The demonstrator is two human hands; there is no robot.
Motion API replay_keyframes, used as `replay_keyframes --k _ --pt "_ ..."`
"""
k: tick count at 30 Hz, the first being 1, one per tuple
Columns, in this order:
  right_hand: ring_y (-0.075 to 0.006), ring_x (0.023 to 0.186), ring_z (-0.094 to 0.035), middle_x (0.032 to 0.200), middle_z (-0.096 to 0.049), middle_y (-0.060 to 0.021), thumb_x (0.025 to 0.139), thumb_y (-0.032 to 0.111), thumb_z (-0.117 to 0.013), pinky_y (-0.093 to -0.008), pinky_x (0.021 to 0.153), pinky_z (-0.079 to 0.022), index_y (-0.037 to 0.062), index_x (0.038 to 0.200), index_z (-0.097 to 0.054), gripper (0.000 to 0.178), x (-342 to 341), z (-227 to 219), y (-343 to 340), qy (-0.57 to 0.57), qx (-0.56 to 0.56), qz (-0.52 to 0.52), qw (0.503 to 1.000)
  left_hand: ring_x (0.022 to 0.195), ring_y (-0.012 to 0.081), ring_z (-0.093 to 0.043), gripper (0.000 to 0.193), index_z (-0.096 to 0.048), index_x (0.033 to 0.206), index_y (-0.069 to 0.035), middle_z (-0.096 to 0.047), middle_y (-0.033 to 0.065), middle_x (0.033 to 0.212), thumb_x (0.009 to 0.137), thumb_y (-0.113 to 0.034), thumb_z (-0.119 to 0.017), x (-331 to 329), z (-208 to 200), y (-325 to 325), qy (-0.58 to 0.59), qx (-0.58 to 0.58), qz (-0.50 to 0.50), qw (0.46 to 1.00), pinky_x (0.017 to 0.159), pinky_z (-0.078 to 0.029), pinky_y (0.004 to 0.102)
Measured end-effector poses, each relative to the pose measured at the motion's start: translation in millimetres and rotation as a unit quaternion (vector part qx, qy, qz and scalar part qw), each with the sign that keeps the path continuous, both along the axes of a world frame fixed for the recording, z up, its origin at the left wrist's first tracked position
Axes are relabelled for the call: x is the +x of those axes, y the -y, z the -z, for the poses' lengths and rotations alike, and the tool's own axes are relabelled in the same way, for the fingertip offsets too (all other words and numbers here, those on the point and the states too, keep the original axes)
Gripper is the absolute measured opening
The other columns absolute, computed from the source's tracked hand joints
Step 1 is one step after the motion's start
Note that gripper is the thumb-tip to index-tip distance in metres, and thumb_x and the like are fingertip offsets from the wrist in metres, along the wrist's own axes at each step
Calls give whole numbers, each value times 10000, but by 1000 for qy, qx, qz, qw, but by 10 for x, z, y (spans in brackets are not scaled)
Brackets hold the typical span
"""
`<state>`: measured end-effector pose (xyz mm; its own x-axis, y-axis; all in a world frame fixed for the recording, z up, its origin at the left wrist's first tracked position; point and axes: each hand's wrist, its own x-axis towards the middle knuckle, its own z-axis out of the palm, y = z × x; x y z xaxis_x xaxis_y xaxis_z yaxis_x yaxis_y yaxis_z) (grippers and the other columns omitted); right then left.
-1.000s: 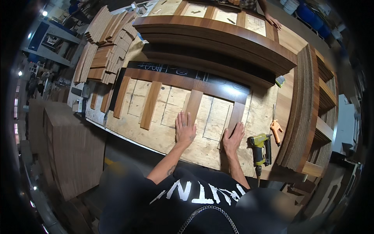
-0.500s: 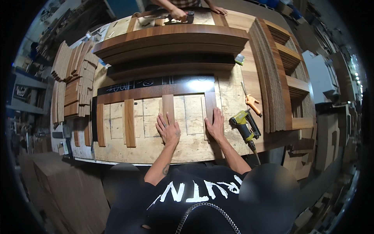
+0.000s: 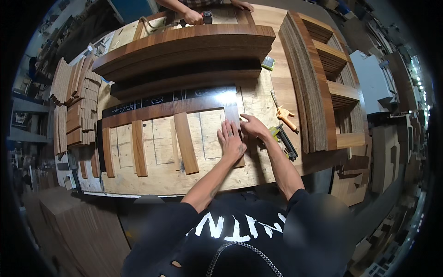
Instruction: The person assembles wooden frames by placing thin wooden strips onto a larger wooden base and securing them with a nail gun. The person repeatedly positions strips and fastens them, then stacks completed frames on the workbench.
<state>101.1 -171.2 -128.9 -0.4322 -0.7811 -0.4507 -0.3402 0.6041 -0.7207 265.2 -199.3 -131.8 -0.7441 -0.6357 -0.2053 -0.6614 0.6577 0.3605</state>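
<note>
My left hand lies flat, fingers stretched, on the rightmost upright wooden slat. At that slat's right edge is my right hand, its fingers apart and their tips beside the wood. The slat's upper end meets a long brown board with a black strip behind it. Three more slats run toward me from this board: a slightly slanted slat, another slat and the leftmost slat. A yellow-green and black nail gun lies partly behind my right forearm.
An orange-handled air blow gun lies right of my hands. Stacked long boards stand across the workbench; stacked frames stand right, piled wood pieces left. Beyond, a co-worker's hand holds a tool.
My left hand has moved right from the middle slat to the rightmost one. My right hand has shifted to that slat's right edge. The middle slat now sits slanted. The view has shifted.
</note>
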Motion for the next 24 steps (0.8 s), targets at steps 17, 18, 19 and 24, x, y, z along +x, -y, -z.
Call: replay_keyframes --k 17,18,19,24 --pt "-108 492 -481 706 -649 -96 1038 87 -502 -241 484 -421 149 1656 -107 735 -104 -24 238 460 -39 144 875 1535 508 -66 1004 -86 1591 83 -44 377 1636 856 -331 -631 -449 346 160 -51 -41 -128 990 1241 -43 597" --pt "-106 488 -485 699 -650 -97 1033 87 -515 -243 480 -426 138 1654 -99 749 -90 -15 232 457 -41 139 878 1537 501 -72 983 -99 1590 82 -52 371 1638 867 -333 -621 -451 333 161 -50 -49 -131 989 1245 -48 592" --pt "-104 484 -489 692 -652 -97 1028 87 -528 -245 476 -430 127 1653 -91 764 -103 -12 207 451 -45 138 880 1539 494 -77 963 -111 1588 80 -60 365 1640 878 -336 -611 -482 327 155 -53 -56 -130 988 1248 -53 587" --pt "-120 513 -513 713 -667 -77 1046 128 -530 -258 531 -456 110 1607 -293 610 -212 -17 60 403 -15 142 904 1532 489 -123 894 -183 1576 87 -109 364 1633 927 -374 -590 -529 333 165 -40 -53 -140 988 1246 -81 590"
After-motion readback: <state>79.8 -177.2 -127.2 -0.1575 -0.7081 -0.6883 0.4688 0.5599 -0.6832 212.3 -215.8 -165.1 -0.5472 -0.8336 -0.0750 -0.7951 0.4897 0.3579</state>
